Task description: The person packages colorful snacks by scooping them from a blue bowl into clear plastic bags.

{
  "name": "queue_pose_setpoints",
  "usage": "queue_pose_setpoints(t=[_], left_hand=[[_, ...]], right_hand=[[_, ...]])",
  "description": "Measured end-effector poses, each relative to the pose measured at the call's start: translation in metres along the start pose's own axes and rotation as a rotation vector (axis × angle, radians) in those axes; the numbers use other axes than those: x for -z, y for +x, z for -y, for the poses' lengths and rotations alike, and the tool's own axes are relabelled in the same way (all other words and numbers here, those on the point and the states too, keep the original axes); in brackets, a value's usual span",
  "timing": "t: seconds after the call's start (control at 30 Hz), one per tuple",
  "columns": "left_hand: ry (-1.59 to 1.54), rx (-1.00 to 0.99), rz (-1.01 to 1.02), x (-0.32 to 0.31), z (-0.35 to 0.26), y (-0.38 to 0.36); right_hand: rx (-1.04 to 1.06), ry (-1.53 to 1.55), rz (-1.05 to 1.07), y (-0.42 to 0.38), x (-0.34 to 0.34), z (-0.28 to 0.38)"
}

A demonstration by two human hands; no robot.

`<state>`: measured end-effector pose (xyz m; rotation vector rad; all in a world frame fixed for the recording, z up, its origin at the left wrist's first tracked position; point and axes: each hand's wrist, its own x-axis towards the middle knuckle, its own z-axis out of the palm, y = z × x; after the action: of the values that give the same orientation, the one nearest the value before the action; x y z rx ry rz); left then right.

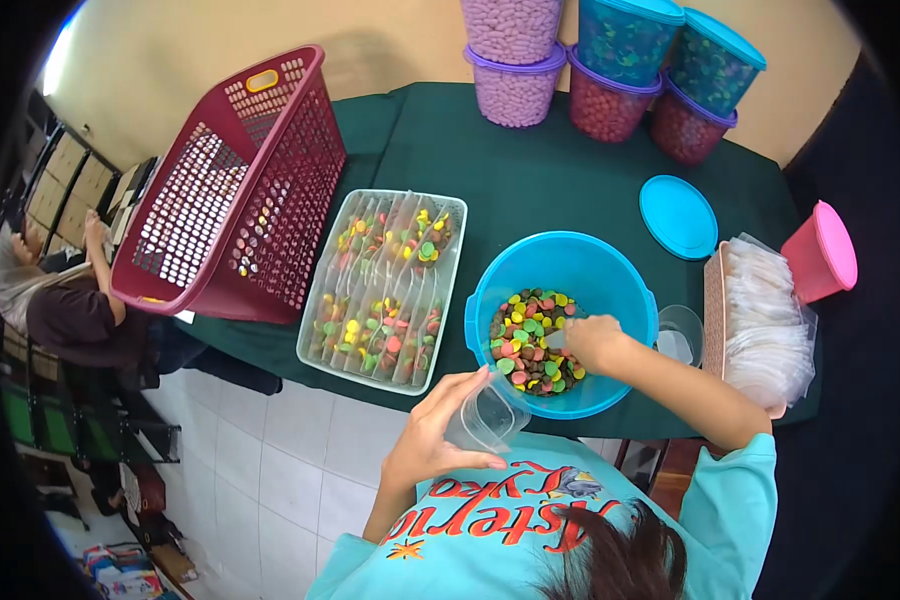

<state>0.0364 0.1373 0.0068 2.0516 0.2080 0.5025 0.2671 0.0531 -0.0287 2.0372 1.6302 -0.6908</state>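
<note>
My left hand point(438, 432) is wrapped round a clear plastic cup point(488, 415), tilted at the front edge of the blue tub point(560, 255). Inside the tub my right hand point(602, 345) is closed on a small translucent scoop point(558, 340), over a heap of colourful round candies point(532, 318) in yellow, green, pink and brown. Left of the tub stands a white tray point(457, 250) with rows of clear packs of the same candies. Just right of the tub lies a clear round container point(682, 330), partly hidden by my right arm.
A tall maroon basket point(290, 180) stands at the left. Lidded tubs point(515, 90) are stacked at the back. A blue lid point(678, 217), a basket of clear bags point(760, 320) and a pink container point(820, 252) are at the right. Another person point(75, 320) is at far left.
</note>
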Motion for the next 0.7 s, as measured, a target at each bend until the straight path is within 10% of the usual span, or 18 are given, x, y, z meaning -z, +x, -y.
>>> queue_pose_setpoints(t=[0.2, 0.47, 0.7], left_hand=[[-0.177, 0.019, 0.082, 0.012, 0.024, 0.002], [-0.544, 0.088, 0.135, 0.019, 0.044, 0.011], [-0.533, 0.116, 0.185, 0.017, 0.046, 0.018]], right_hand=[[-0.334, -0.141, -0.161, 0.025, 0.003, -0.003], [-0.244, -0.436, -0.417, 0.055, 0.0, 0.003], [-0.175, -0.49, 0.084, 0.044, 0.02, 0.009]])
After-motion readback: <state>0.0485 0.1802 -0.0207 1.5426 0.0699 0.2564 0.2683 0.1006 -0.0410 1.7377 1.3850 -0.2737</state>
